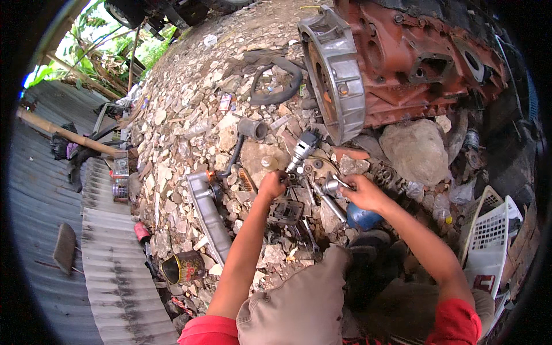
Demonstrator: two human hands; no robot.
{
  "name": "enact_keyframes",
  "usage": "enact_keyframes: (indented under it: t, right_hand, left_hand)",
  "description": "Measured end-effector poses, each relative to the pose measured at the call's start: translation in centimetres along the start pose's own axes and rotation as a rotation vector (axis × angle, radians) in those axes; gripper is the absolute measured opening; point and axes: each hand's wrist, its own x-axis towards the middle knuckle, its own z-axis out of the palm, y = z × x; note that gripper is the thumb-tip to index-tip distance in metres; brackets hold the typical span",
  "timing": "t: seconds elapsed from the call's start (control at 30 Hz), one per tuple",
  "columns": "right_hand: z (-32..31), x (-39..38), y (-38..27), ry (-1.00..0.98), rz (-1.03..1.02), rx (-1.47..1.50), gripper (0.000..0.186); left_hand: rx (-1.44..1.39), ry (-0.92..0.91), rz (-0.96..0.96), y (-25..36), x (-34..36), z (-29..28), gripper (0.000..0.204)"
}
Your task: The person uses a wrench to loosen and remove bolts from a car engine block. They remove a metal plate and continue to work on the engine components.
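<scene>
My left hand [273, 185] is closed beside the lower end of a silver and black cylindrical engine part [303, 150]; what its fingers hold, if anything, is hidden. My right hand [363, 194] pinches a small shiny metal piece [342, 183], close to a silver metal cylinder [331, 187]. Between my hands a long socket-like bar [330, 203] lies slanted on the stones. Below my left hand rests a square grey metal plate [286, 211] with openings. A wrench [311, 234] lies near it, and a blue rounded object [362, 217] sits under my right wrist.
A large rust-red engine block [402, 69] with a grey flywheel housing [339, 75] stands at the far right, by a big boulder [415, 150]. A long grey metal cover [208, 215] lies left, near a tin can [184, 268]. At right is a white plastic basket [489, 241].
</scene>
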Motion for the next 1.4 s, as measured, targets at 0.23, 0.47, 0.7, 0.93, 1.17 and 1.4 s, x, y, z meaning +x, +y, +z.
enact_keyframes:
  t: [0.23,0.47,0.7,0.93,1.17,1.4]
  right_hand:
    - [-3.3,-0.2,-3.0,-0.032,-0.007,-0.092,0.031]
    - [-13.5,-3.0,-13.1,-0.187,-0.402,-0.402,0.033]
    - [-26.4,-12.0,-20.7,0.099,-0.421,-0.303,0.035]
    - [-34.0,-11.0,-9.7,0.973,-0.234,0.430,0.024]
    - [-37.7,-1.8,-3.7,1.461,-0.388,0.307,0.038]
    - [-34.5,-2.3,-8.5,1.567,-0.306,0.020,0.050]
  left_hand:
    - [0.034,-0.011,0.148,1.3,0.1,-4.0,0.025]
    - [-0.247,0.218,0.430,21.9,1.9,-17.1,0.021]
    - [-0.014,0.295,1.017,41.1,2.9,-22.8,0.027]
    - [0.385,0.266,1.239,51.3,8.7,-19.4,0.041]
    - [0.244,0.254,1.348,58.2,14.2,-13.8,0.049]
    - [-0.125,0.280,1.280,60.1,21.2,-9.5,0.039]
